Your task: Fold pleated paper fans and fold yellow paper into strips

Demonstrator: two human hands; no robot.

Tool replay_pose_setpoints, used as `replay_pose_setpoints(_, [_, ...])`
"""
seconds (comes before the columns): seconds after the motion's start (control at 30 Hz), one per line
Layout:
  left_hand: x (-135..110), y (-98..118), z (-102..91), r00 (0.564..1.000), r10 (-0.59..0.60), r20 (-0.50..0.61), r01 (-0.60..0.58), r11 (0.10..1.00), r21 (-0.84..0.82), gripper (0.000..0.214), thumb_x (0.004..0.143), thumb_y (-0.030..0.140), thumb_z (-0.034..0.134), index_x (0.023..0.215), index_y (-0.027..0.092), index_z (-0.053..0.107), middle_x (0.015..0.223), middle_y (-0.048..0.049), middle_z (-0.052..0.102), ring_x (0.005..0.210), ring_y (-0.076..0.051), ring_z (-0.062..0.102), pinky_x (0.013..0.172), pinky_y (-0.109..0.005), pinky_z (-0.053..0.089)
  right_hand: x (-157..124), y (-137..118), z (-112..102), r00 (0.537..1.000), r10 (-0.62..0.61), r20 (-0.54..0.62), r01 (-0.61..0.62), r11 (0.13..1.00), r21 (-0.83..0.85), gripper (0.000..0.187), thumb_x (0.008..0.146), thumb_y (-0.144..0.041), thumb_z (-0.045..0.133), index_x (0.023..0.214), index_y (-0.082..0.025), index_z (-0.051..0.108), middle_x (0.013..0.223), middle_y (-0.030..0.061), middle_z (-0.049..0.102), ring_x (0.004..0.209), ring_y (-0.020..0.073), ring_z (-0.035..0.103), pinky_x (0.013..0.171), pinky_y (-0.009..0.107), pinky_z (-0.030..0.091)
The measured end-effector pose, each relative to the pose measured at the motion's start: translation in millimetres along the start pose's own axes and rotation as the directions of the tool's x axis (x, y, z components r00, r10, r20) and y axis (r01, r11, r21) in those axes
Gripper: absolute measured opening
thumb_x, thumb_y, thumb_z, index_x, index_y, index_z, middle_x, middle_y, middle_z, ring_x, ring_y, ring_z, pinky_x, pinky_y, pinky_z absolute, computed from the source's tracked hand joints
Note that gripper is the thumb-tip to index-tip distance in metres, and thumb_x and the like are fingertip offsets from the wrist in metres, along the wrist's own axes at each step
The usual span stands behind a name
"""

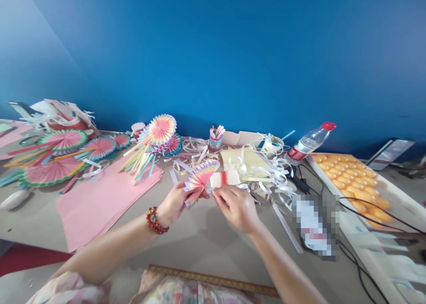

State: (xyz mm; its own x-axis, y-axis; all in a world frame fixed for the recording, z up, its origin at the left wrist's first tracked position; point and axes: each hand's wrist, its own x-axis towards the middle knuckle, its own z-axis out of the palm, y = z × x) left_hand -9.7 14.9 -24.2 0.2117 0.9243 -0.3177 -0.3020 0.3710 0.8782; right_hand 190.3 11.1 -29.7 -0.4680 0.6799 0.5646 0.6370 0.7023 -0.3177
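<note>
My left hand [178, 203] is closed around a pleated paper fan [204, 174] in pink, yellow and lilac, half spread above the fingers. Close beside it, my right hand [238, 206] is pinched at the fan's lower end. A small pale bit of paper [209, 191] shows between the two hands, but what the right fingertips grip is hidden. Just behind the right hand lies a white block wound with red thread [224, 178]. A bead bracelet [156, 221] circles my left wrist.
Finished paper rosettes [162, 130] and pink sheets [109, 197] lie to the left. Curled white paper strips [266, 171] cover the back right. A plastic bottle [312, 142], a cup of pens [215, 142], black cables [359, 259] and an orange-patterned box [359, 188] stand around.
</note>
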Motion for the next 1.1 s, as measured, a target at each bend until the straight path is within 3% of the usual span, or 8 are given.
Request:
replay_pose_setpoints(0.17, [11,5,-4.3,0.997,0.073,0.038,-0.082,0.917,0.390,0.030,0.079,0.041,0.059,0.078,0.013,0.069,0.080,-0.0087,0.073,0.067,-0.016,0.062,0.049,-0.021,0.038,8,-10,-7,0.996,0.052,0.074,-0.048,0.998,-0.050,0.019,0.095,-0.019,0.050,0.081,-0.020,0.062,0.073,0.0013,0.066,0.063,0.0131,0.058,0.059,0.025,0.034])
replay_pose_setpoints(0.27, [22,11,-8.7,0.993,0.114,0.035,-0.112,0.778,0.618,0.032,0.081,0.041,0.050,0.077,0.015,0.067,0.074,-0.0057,0.070,0.054,-0.012,0.052,0.044,-0.021,0.033,11,-15,-13,0.991,0.039,0.127,-0.032,0.998,-0.056,0.016,0.093,-0.019,0.052,0.079,-0.021,0.060,0.074,0.0002,0.066,0.061,0.0122,0.056,0.058,0.025,0.033])
replay_pose_setpoints(0.4, [38,17,-19.5,0.987,0.157,0.032,-0.125,0.632,0.765,0.025,0.081,0.032,0.048,0.071,0.016,0.065,0.055,0.0002,0.057,0.045,-0.011,0.044,0.045,-0.022,0.031,16,-16,-18,0.984,0.010,0.177,0.005,0.997,-0.083,0.014,0.091,-0.018,0.053,0.080,-0.020,0.060,0.074,-0.0002,0.064,0.064,0.0130,0.055,0.058,0.026,0.032])
replay_pose_setpoints(0.5, [47,21,-25.9,0.973,0.219,0.076,-0.172,0.464,0.869,0.021,0.079,0.024,0.050,0.062,0.017,0.061,0.051,0.0012,0.052,0.050,-0.013,0.046,0.050,-0.024,0.030,20,-15,-18,0.980,-0.046,0.193,0.071,0.989,-0.126,0.013,0.091,-0.016,0.053,0.080,-0.020,0.061,0.075,0.0006,0.062,0.070,0.0148,0.056,0.060,0.027,0.032])
replay_pose_setpoints(0.67, [50,28,-25.6,0.951,0.260,0.166,-0.221,0.197,0.955,0.019,0.080,0.019,0.051,0.064,0.018,0.060,0.060,-0.0019,0.059,0.062,-0.017,0.055,0.059,-0.026,0.032,24,-19,-13,0.962,-0.158,0.222,0.214,0.943,-0.256,0.020,0.091,-0.014,0.053,0.072,-0.020,0.057,0.072,0.0011,0.058,0.070,0.0162,0.051,0.061,0.030,0.030])
replay_pose_setpoints(0.8, [47,30,-19.7,0.941,0.272,0.203,-0.223,0.045,0.974,0.017,0.084,0.019,0.051,0.071,0.019,0.062,0.068,-0.0040,0.064,0.068,-0.019,0.059,0.062,-0.026,0.034,24,-24,-8,0.963,-0.220,0.157,0.261,0.908,-0.328,0.027,0.092,-0.010,0.048,0.068,-0.020,0.054,0.068,0.0015,0.056,0.064,0.0160,0.046,0.058,0.032,0.026])
replay_pose_setpoints(1.1, [48,32,-10.6,0.928,0.273,0.252,-0.227,-0.121,0.966,0.016,0.084,0.017,0.051,0.077,0.017,0.065,0.077,-0.0095,0.068,0.074,-0.024,0.062,0.066,-0.030,0.039,22,-31,-3,0.951,-0.278,0.133,0.307,0.888,-0.342,0.030,0.095,-0.010,0.045,0.069,-0.020,0.055,0.064,0.0015,0.056,0.060,0.0153,0.045,0.055,0.034,0.024])
